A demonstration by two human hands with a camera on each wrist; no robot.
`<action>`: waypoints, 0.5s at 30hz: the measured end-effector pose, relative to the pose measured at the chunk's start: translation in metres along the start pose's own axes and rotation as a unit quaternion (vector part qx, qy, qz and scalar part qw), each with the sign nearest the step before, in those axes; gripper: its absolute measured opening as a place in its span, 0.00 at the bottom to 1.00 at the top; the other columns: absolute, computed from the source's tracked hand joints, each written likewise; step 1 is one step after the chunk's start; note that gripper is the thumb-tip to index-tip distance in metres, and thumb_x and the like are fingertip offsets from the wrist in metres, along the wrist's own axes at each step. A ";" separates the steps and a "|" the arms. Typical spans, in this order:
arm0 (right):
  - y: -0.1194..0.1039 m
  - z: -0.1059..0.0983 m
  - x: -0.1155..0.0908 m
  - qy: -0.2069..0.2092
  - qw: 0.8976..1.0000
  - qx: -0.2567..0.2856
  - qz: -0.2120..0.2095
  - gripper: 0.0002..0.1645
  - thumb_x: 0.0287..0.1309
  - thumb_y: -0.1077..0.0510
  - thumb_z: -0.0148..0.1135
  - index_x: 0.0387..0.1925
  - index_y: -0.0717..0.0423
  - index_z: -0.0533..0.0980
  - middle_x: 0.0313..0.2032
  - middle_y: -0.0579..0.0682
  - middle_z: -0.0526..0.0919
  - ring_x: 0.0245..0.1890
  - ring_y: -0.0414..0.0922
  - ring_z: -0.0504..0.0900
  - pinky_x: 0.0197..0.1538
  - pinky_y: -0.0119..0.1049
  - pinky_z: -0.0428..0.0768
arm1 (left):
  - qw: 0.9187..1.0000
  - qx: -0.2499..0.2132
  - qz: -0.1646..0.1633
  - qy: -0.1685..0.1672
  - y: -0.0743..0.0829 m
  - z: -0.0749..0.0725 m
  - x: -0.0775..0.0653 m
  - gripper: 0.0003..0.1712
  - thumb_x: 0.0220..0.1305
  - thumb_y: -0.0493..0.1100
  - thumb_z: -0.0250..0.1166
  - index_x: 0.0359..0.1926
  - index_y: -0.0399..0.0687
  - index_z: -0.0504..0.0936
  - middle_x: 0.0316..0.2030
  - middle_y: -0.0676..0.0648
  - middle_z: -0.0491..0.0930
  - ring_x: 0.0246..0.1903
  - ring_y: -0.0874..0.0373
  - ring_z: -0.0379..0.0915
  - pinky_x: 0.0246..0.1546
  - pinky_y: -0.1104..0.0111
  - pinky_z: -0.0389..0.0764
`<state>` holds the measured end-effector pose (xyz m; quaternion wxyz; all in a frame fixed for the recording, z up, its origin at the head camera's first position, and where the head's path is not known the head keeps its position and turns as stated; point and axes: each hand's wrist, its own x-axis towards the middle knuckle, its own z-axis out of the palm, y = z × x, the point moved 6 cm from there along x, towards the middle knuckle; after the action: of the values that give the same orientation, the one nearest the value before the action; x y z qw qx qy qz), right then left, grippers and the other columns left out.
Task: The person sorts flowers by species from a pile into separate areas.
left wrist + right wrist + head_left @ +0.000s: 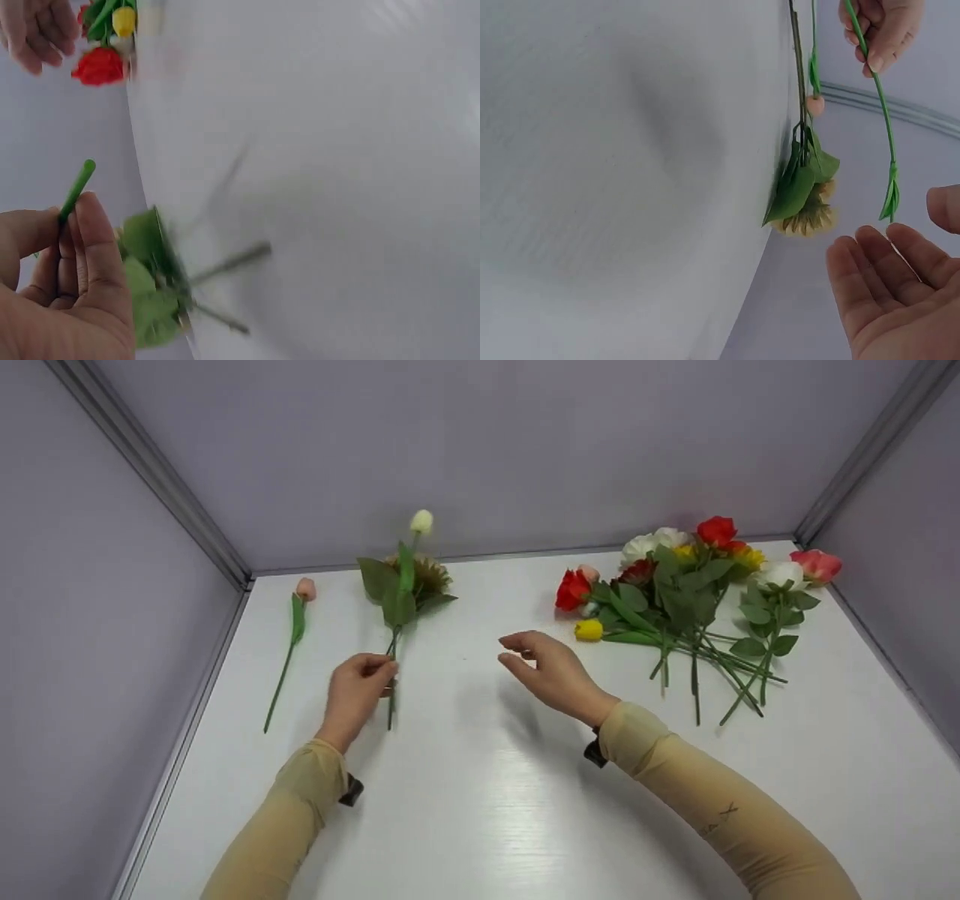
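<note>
My left hand [358, 694] pinches the green stem of a white tulip [421, 522] between thumb and fingers, holding it raised over the table. In the left wrist view the cut end of that stem [78, 187] pokes out past the fingertips. Behind the tulip lie yellow-brown, sunflower-like blooms [431, 576] with broad green leaves. My right hand [555, 671] hovers to the right with fingers and thumb apart, holding nothing. In the right wrist view the tulip's leaf [891, 193] hangs just beyond the right fingertips, and those fingers hide its bloom.
A pink tulip [305, 589] lies alone at the left. On the right is a heap of flowers: red roses [574, 589], a yellow tulip [589, 630], white blooms [641, 549] and a pink rose [817, 565]. Grey panels [480, 457] enclose the white table [480, 810].
</note>
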<state>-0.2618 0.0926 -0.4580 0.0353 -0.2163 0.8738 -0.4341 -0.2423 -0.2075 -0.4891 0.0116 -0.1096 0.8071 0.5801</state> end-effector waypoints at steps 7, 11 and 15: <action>-0.026 0.035 -0.003 -0.069 0.983 -0.144 -0.092 0.35 0.74 0.40 0.58 0.73 0.51 0.69 0.70 0.50 0.72 0.74 0.47 0.64 0.74 0.45 0.62 | 0.989 0.102 -0.024 0.103 -0.027 -0.097 0.011 0.18 0.74 0.44 0.63 0.56 0.34 0.82 0.45 0.39 0.83 0.36 0.60 0.82 0.37 0.74 0.83; -0.037 0.054 -0.005 -0.105 0.964 -0.209 -0.126 0.40 0.74 0.37 0.55 0.77 0.52 0.62 0.76 0.52 0.64 0.78 0.49 0.54 0.78 0.45 0.52 | 0.977 0.161 -0.043 0.134 -0.044 -0.133 0.010 0.19 0.75 0.44 0.61 0.56 0.34 0.82 0.45 0.38 0.84 0.32 0.61 0.80 0.31 0.73 0.80; -0.045 0.071 -0.008 -0.121 0.943 -0.257 -0.175 0.42 0.75 0.36 0.51 0.79 0.53 0.58 0.77 0.54 0.59 0.79 0.52 0.51 0.79 0.45 0.46 | 0.966 0.201 -0.050 0.157 -0.055 -0.153 0.008 0.19 0.75 0.43 0.60 0.55 0.32 0.83 0.45 0.35 0.84 0.32 0.56 0.78 0.31 0.68 0.77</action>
<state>-0.2210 0.0195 -0.4679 0.0073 -0.4181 0.8933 -0.1650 -0.2232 -0.3689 -0.4913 -0.0648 -0.2348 0.8923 0.3801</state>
